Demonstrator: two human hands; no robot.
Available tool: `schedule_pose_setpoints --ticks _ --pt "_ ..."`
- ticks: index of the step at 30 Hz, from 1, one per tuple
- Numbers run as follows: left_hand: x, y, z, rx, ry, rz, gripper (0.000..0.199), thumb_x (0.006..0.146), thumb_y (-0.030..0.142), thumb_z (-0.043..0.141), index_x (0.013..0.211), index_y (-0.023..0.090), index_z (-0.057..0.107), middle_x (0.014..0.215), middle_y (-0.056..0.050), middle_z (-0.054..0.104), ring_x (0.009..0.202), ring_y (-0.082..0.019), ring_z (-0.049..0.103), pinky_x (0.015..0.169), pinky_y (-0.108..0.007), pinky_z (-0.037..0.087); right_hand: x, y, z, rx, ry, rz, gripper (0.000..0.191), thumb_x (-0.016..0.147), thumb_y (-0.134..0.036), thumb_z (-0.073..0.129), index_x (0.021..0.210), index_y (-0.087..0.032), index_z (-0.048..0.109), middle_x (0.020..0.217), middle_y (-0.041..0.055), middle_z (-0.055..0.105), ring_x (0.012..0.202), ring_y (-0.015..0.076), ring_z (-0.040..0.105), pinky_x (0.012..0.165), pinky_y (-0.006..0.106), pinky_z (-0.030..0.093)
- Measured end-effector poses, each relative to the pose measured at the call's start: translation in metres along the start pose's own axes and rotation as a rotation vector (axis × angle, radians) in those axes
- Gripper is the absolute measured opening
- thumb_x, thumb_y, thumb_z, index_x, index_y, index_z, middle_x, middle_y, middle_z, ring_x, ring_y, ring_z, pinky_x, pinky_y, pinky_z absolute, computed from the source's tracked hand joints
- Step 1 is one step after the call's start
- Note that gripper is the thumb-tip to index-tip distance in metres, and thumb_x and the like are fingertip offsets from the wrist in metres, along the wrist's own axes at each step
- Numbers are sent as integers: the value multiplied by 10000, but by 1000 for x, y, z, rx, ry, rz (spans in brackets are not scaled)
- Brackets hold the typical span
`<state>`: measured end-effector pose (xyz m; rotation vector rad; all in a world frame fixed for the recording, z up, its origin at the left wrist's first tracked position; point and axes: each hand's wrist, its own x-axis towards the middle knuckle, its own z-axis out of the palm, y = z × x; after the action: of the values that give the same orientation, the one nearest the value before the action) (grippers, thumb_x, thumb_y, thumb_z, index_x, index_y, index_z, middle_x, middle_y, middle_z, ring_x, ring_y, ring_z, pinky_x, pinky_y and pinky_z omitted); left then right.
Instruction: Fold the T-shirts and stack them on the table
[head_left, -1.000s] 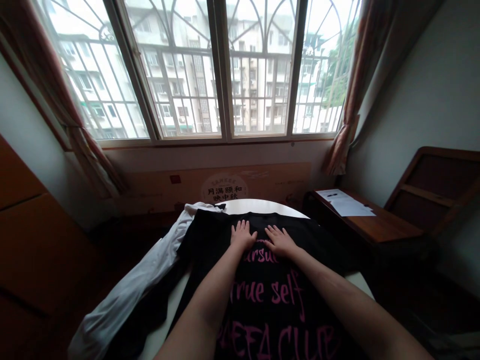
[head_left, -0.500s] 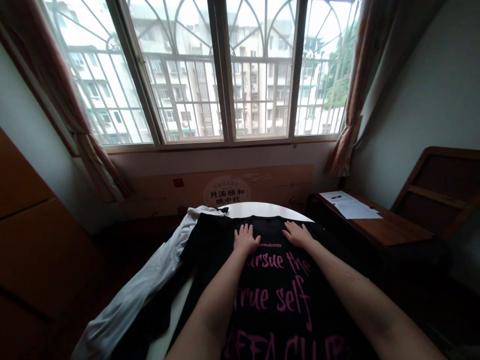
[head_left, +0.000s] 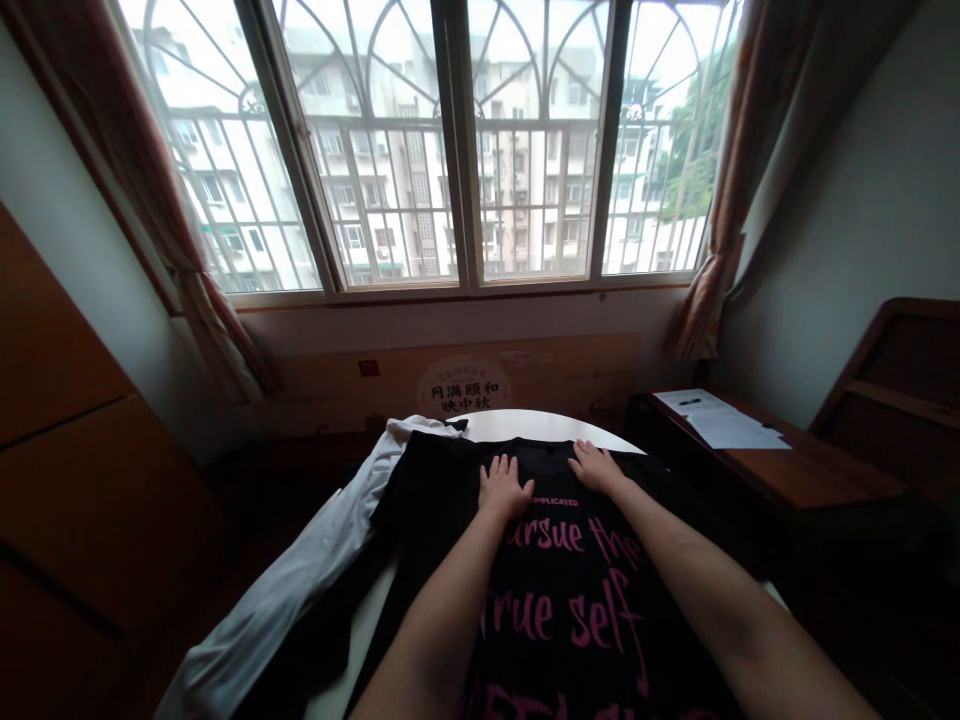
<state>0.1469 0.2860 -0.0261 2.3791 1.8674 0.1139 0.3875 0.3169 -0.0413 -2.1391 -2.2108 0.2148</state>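
Here, our left hand (head_left: 505, 488) lies spread on the black T-shirt (head_left: 442, 495), and our right hand (head_left: 598, 467) rests loosely open at its neckline. The shirt stretches flat beneath both hands across the white desk (head_left: 529, 426). Left of our hands drapes a white garment (head_left: 300, 555); off to their right, papers (head_left: 731, 427) lie on a wooden desk (head_left: 832, 475).

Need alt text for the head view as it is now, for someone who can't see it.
Left hand and right hand rest spread on a black T-shirt with pink lettering, laid over a white table. A white garment hangs at the left; papers lie on a wooden surface at the right.
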Motion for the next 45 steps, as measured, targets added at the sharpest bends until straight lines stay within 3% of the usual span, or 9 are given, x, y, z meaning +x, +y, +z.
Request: schedule_pose_setpoints --ticks 8,19,23,26,29,35,38,40,45 --pt "1 -2 2 2 -6 1 825 921 628 253 1584 137 247 1659 -128 174 1544 -308 97 1235 -551 88 -21 -19 -4 4 16 1 720 1014 -493 200 1601 -76 172 1669 125 98 1549 271 53 1236 488 33" --pt "-12 6 -6 27 124 5 767 932 532 313 1574 114 269 1671 -143 121 1548 -312 42 1237 -540 44 -164 -84 20 120 -77 -211 806 975 -621 222 1602 -115 218 1665 75 103 1553 264 49 1255 456 17" --pt "-29 16 -17 54 142 34 700 957 457 285 1567 114 288 1676 -131 101 1550 -302 -1 1235 -531 -41 -173 -86 16 107 -76 -210 792 976 -600 251 1602 -116 217 1663 71 108 1553 261 53 1256 454 6" --pt "-50 22 -22 56 45 65 699 962 487 305 1559 124 303 1666 -148 141 1544 -327 67 1226 -562 64 -171 -84 17 117 -47 -221 765 981 -583 281 1594 -126 254 1657 79 149 1550 264 83 1254 468 22" --pt "-85 20 -25 36 -115 138 739 935 541 396 1536 113 348 1635 -208 214 1505 -381 215 1175 -578 241 -171 -82 19 166 15 -246 716 980 -544 356 1567 -135 331 1635 111 233 1535 287 166 1246 503 86" --pt "-190 -20 -52 6 -325 395 763 854 500 599 1535 233 384 1630 -136 280 1494 -343 274 1201 -472 264 -198 -77 12 283 326 -413 509 942 -257 472 1440 -172 538 1539 123 441 1476 294 330 1225 537 211" --pt "-248 -46 -74 -72 -396 400 756 843 478 619 1522 214 417 1624 -140 291 1494 -353 270 1214 -464 254 -246 -67 5 278 303 -484 496 903 -239 544 1397 -238 591 1542 100 442 1479 325 318 1208 581 231" --pt "-286 -59 -85 -110 -431 283 760 804 411 654 1510 227 441 1614 -127 317 1491 -355 275 1219 -479 249 -290 -55 3 279 254 -487 477 903 -270 569 1378 -294 607 1558 72 422 1487 338 297 1201 605 229" --pt "-375 -81 -87 -263 -321 81 737 743 287 678 1460 297 508 1616 -86 311 1490 -316 291 1212 -483 282 -399 -7 21 407 231 -250 445 930 -367 539 1369 -327 604 1563 39 419 1492 331 287 1208 622 213"
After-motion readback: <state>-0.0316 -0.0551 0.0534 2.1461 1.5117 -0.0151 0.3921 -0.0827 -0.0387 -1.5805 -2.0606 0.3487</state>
